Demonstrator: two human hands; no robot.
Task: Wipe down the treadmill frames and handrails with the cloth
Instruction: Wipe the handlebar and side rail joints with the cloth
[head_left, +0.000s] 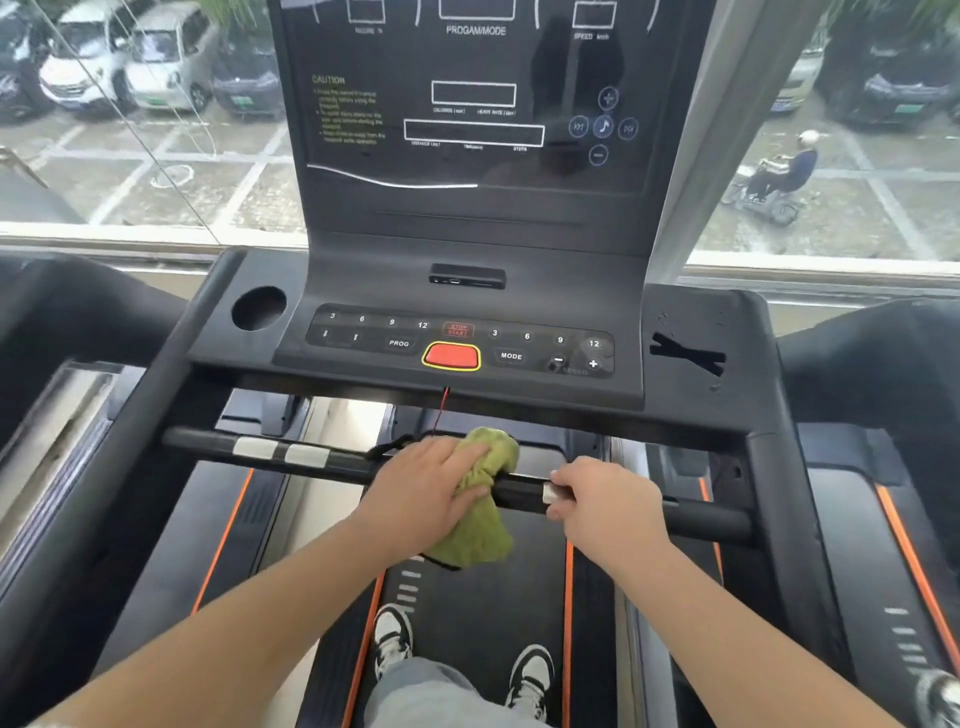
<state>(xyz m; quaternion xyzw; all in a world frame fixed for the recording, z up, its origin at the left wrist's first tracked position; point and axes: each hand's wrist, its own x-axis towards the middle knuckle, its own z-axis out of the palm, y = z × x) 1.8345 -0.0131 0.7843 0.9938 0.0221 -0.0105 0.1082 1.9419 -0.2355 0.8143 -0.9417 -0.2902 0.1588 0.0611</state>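
Left hand (431, 488) wraps the green cloth (485, 540) over the crossbar handrail (711, 522) near its middle, fingers curled down on the bunched fabric; right hand (608, 506) grips the bare bar just right of the cloth, fingers closed round it.

Risks, as judged:
- red cord (441, 410) drops from the console (675, 322) above the bar to a point right behind the cloth; a sweep leftward could snag it and tug it loose;
- cloth tail hangs below the bar toward the belt (493, 613); loose grip and it drops there;
- right hand sits in the path of any rightward stroke; cloth would butt against it and that stretch go unwiped unless the hand shifts;
- fabric is wadded, so contact likely patchy; underside of the bar easily missed;
- silver plates (306, 456) left of the cloth may be skipped.
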